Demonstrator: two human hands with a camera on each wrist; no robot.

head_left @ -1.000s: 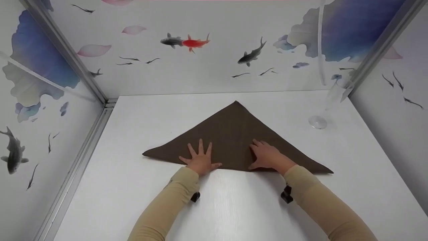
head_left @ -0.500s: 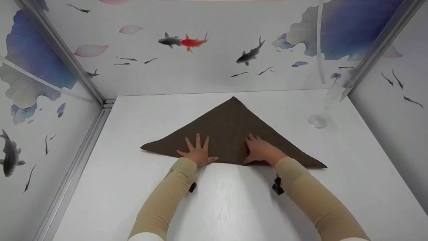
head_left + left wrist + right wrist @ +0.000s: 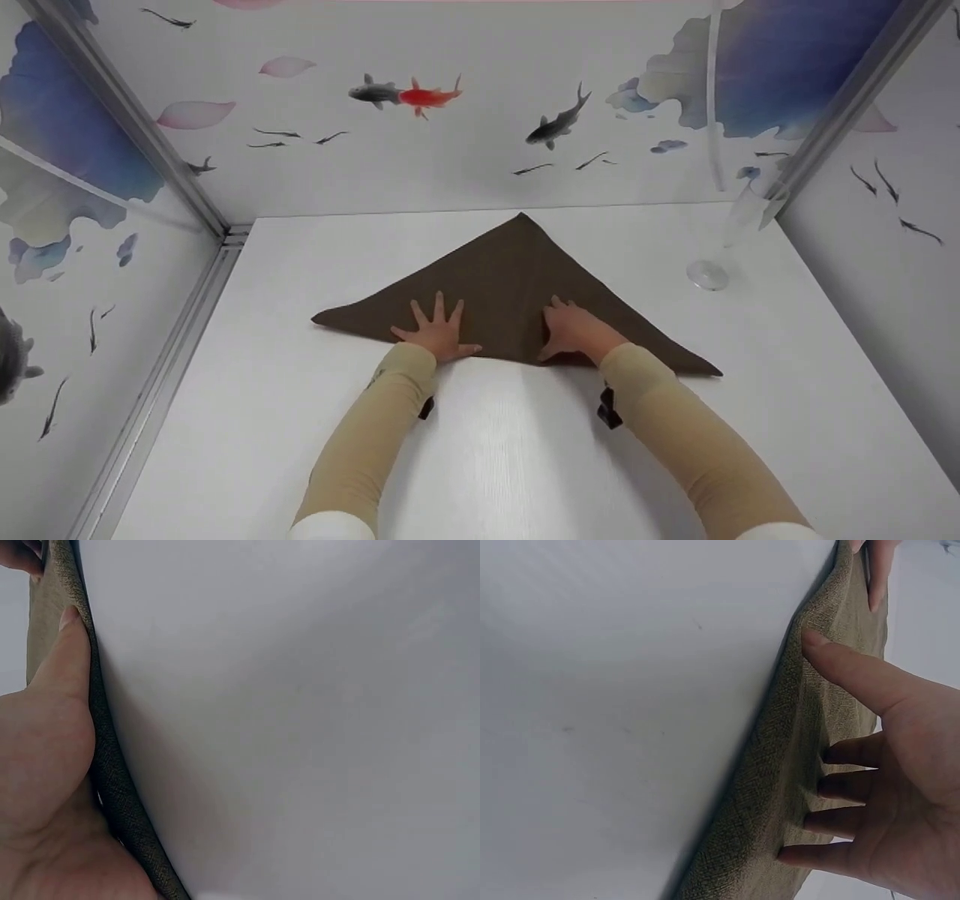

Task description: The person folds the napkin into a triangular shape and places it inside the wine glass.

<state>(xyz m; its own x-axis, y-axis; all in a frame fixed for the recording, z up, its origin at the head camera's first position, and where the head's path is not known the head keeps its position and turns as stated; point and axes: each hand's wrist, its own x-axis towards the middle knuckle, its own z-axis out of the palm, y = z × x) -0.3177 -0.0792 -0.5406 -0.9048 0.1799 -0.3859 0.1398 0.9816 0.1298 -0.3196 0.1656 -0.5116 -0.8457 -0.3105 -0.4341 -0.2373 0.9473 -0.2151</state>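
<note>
A brown cloth napkin (image 3: pixel 499 289), folded into a triangle, lies on the white table with its point toward the back wall. My left hand (image 3: pixel 436 330) rests flat on its left half, fingers spread, the thumb along the near folded edge. On the right half, my right hand (image 3: pixel 577 330) presses with its fingertips, the thumb near that same edge. In the right wrist view, the straight fingers (image 3: pixel 840 821) touch the cloth (image 3: pixel 780 765) and a small ridge rises between them and the thumb. The left wrist view shows the left thumb (image 3: pixel 67 652) against the fold.
A clear stemmed glass (image 3: pixel 707 275) stands at the back right of the white table (image 3: pixel 480 450). White walls (image 3: pixel 465 165) printed with fish and petals enclose the back and both sides. Metal rails (image 3: pixel 172 337) run along the corners.
Both hands and the napkin have slid away from the person, so its point now lies almost at the table's back edge. The hands keep the same pose; the glass stays put.
</note>
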